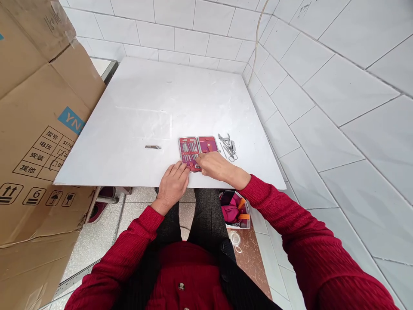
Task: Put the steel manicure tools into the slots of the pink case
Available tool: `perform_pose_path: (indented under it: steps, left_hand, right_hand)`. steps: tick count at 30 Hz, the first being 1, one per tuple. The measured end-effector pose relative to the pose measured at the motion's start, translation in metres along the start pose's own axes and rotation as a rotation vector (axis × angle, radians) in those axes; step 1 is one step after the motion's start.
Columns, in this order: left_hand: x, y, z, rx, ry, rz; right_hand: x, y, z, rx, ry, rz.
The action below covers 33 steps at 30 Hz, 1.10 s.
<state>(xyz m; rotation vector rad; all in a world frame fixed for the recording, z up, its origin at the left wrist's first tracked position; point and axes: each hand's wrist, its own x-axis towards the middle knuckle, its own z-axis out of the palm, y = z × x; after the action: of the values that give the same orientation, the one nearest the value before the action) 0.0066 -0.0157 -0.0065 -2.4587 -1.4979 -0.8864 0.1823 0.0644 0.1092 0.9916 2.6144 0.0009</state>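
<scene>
An opened manicure set case (209,145) with a red-purple lining lies near the table's front edge. Several slim metal manicure tools (190,149) are held in its left half by a red strap. My left hand (174,183) rests at the case's lower left corner, fingers stretched out and lying flat. Across the lower middle of the case reaches my right hand (215,165), its fingers closed; whatever they grip is hidden. To the left is a nail clipper (152,147). Metal scissors and nippers (228,147) lie together just right of the case.
The white table (145,94) meets tiled walls at the back and right. A large cardboard box (38,129) stands along the left. Below the front edge, a plastic bin (237,211) holds pink and orange items, near a round white object (235,238).
</scene>
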Motion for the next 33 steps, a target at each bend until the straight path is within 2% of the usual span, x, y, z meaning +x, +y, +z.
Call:
perform_pose_path:
  steps: [13,19,27,33]
  left_hand:
    - [0.0,0.0,0.0,0.021,0.033,0.013]
    - [-0.001,0.0,0.002,0.005,0.033,0.006]
    - [-0.001,0.0,0.004,-0.032,0.062,-0.034]
    - [-0.001,0.0,0.003,-0.007,0.05,-0.006]
  right_hand:
    - [0.002,-0.007,-0.005,-0.019,-0.025,-0.091]
    - [0.011,-0.007,0.005,0.012,0.052,-0.109]
    - [0.008,-0.002,0.01,0.178,0.095,-0.089]
    - [0.01,-0.003,0.014,0.297,0.15,-0.097]
